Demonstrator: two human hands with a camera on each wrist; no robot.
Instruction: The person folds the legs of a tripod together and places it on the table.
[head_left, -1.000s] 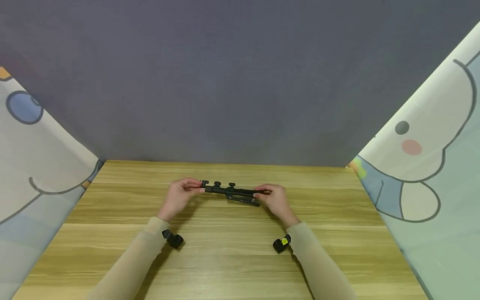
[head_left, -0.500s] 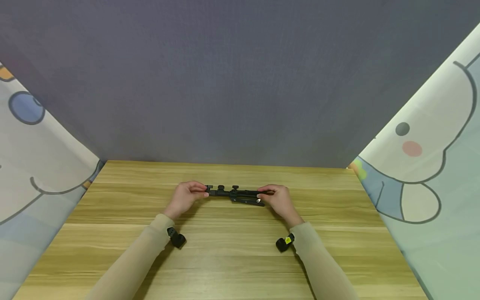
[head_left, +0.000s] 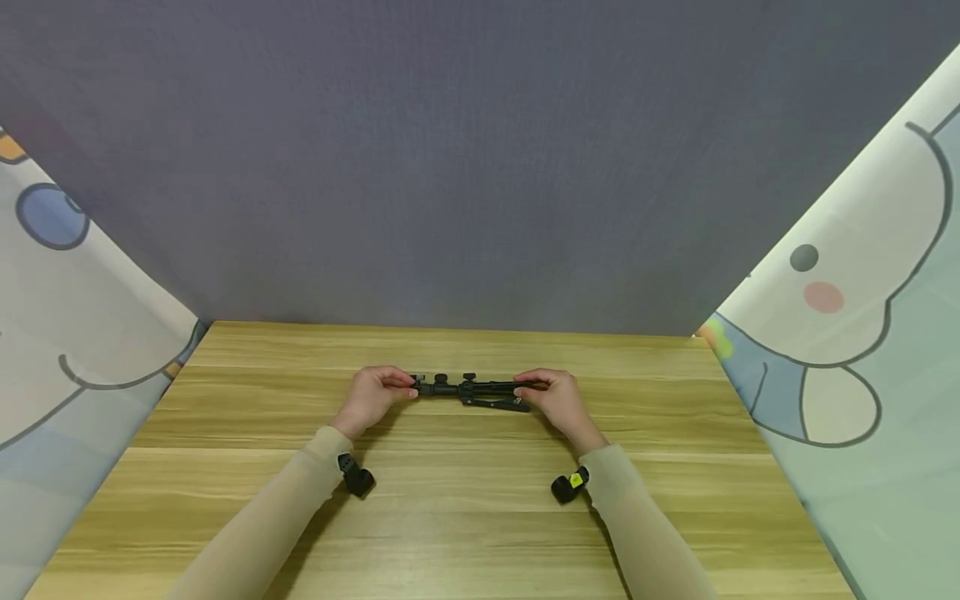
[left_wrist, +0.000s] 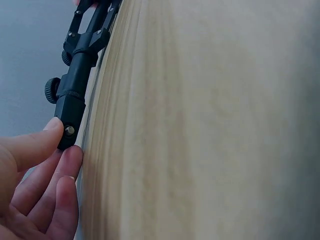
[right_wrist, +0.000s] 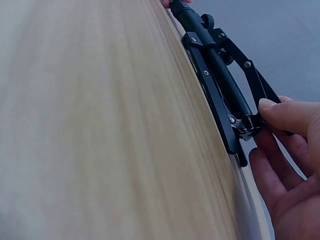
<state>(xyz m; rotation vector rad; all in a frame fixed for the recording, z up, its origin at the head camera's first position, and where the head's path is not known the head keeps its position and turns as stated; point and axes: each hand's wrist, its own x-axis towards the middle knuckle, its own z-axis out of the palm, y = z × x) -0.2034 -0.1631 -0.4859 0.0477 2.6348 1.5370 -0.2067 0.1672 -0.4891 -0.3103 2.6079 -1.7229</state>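
A small black tripod [head_left: 448, 389] with folded legs lies lengthwise between both hands in the head view. My left hand [head_left: 369, 398] pinches its head end between thumb and fingers. Two round knobs stick out along the far side of its post, and the left wrist view shows one knob [left_wrist: 52, 90] close to a silver screw. At the leg end, my right hand [head_left: 553, 400] pinches a leg with thumb and fingertips. In the right wrist view one leg [right_wrist: 260, 85] is angled slightly out from the centre post [right_wrist: 225, 82], while another lies along it.
The wooden table [head_left: 465, 517] reaches back to a grey upright panel [head_left: 450, 167]. Curtains with cartoon prints stand at the left [head_left: 82, 317] and right [head_left: 847, 333]. Each sleeve carries a small black wrist camera, the left camera [head_left: 357, 479] and the right camera [head_left: 567, 485].
The tripod and my left hand have shifted slightly to the right and nearer. The tripod has turned a little about its length. My right hand has barely moved and keeps its pinch.
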